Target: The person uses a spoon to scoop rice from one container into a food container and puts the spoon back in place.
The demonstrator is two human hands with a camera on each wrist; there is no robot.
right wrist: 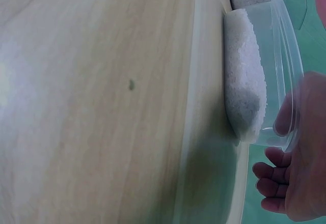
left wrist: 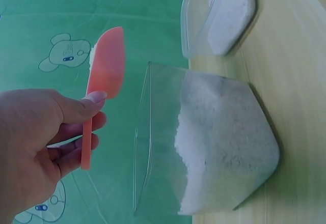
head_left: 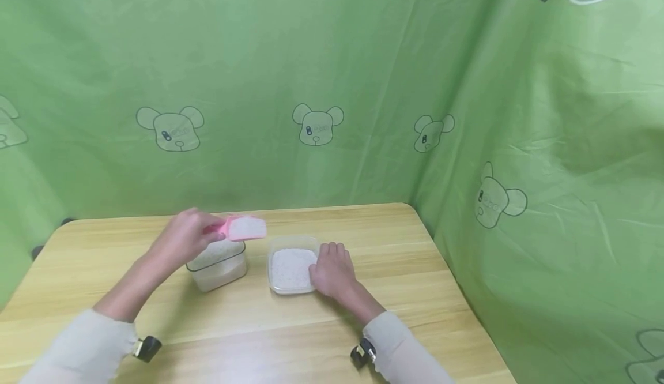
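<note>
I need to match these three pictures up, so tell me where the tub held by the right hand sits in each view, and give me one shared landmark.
Head: the tub is slightly left of centre, in the lower half.
Left wrist: top, right of centre, cut off by the upper edge.
Right wrist: upper right, lying sideways in the picture.
Shared landmark: the right hand, at the tub's rim in all three.

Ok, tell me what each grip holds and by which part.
The left grip holds the pink scoop by its handle; the right grip holds the shallower clear plastic tub by its rim.
</note>
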